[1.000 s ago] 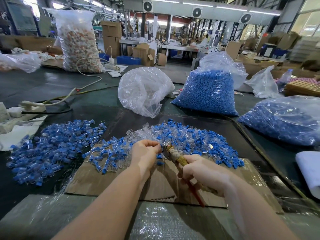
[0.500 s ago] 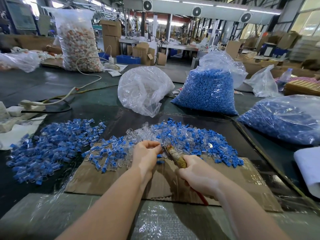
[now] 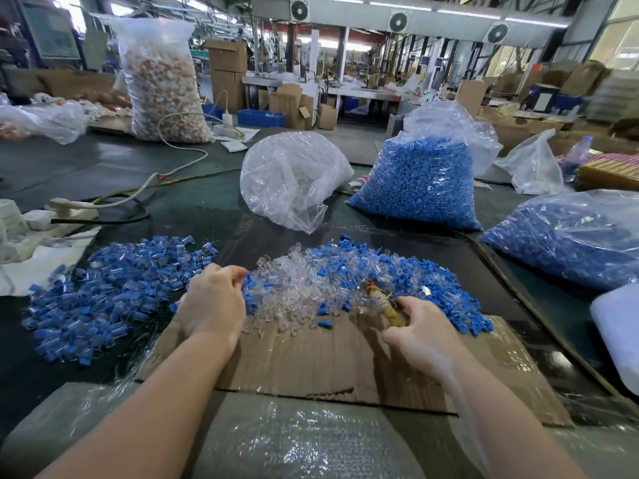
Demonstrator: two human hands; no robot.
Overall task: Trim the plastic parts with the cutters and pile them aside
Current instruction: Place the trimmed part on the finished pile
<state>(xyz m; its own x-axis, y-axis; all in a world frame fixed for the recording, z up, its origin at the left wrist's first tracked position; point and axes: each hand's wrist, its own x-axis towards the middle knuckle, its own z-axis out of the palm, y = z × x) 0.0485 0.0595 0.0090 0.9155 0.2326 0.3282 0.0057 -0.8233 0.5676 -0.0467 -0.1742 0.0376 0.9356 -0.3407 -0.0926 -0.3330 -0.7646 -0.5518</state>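
Right hand [image 3: 420,335] curled round the tape-wrapped handles of the cutters [image 3: 383,304], whose tip points up and away over the near edge of the untrimmed heap; whether the blades are parted cannot be told. Left hand [image 3: 212,302] knuckles-up at the left end of that heap, fingers bent inward at the tips; whether they pinch a part cannot be told. Heap of blue and clear plastic parts [image 3: 345,274] lying across the far edge of the cardboard sheet [image 3: 311,361], between the two hands. Second pile of blue-capped parts [image 3: 110,288] to the left of the cardboard, on the dark table [image 3: 86,174]. Beyond the cardboard: a near-empty clear bag [image 3: 294,178] and a bag of blue caps [image 3: 420,183]; to its right, another blue-filled bag [image 3: 570,236]
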